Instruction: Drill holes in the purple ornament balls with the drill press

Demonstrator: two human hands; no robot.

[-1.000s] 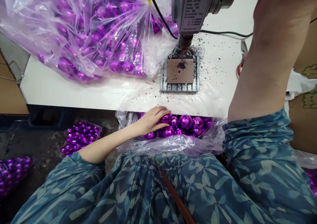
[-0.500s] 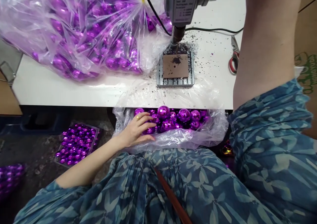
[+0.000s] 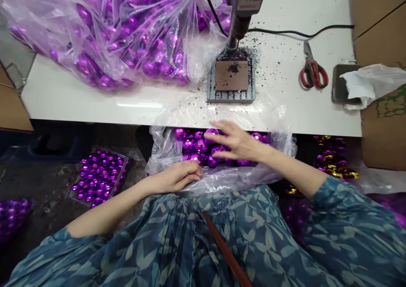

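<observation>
Left hand: the left hand lay at the near lip of the lap bag, fingers curled loosely together on the plastic; whether they pinched a ball could not be told.
Right hand: the right hand hovered over the purple balls in that bag, fingers spread and holding nothing.
Balls: the balls sat in the open bag just under the bench edge, between the bench and the person's lap.
Progress: judging by the dark swarf round the drill plate, much drilling had been done; the plate itself carried no ball, so the next piece was not yet picked. A large sack of balls on the bench and a tray on the floor suggested a lot remained.
Edges: the bench edge overhung the bag closely, leaving a tight gap for lifting a hand out.
Open room: the bench right of the plate was free up to the scissors and phone; the sack crowded the left.
</observation>
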